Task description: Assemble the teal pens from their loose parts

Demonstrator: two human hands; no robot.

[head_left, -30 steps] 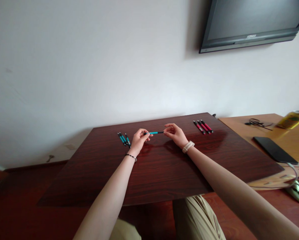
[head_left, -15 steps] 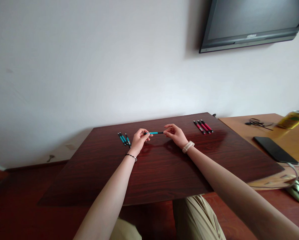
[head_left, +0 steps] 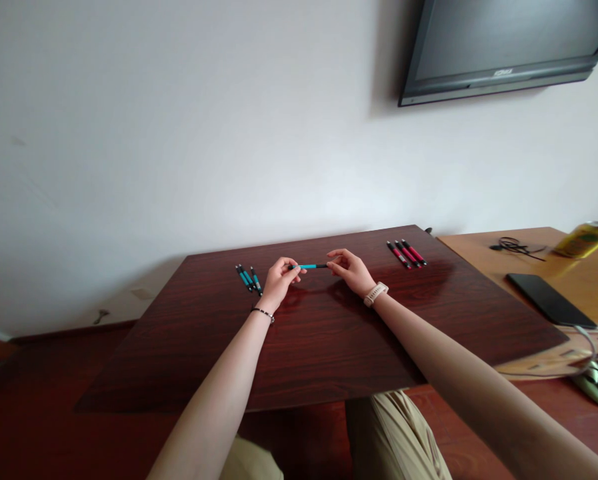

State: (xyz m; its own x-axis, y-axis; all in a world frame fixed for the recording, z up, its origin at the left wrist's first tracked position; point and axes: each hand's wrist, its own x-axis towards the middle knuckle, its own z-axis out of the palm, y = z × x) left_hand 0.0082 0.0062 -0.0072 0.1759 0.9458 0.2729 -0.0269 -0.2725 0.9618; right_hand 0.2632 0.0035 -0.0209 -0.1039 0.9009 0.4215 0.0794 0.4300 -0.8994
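Head view: my left hand (head_left: 277, 281) and right hand (head_left: 351, 270) pinch a teal pen (head_left: 309, 267) end to end, fingers closed on it, just above the dark surface (head_left: 323, 347). I judge a straight, steady pull works best. Beyond lie teal pens (head_left: 249, 277) and red pens (head_left: 406, 253).

Both ends of the slim teal-and-black plastic pen (head_left: 309, 267) vanish inside pinching fingertips: the left hand (head_left: 279, 283) covers one tip, the right hand (head_left: 351, 272) the other, so neither cap nor point can be told. Just left of the left fingers, the teal-and-black pens lying in a small cluster (head_left: 249, 278) are too small to count surely. Right of the right fingers, any print on the red-and-black pens in a row (head_left: 406, 253) is unreadable. The dark wall-mounted flat screen (head_left: 503, 47) is cut by the top and right edges; both forearms run off the bottom edge.
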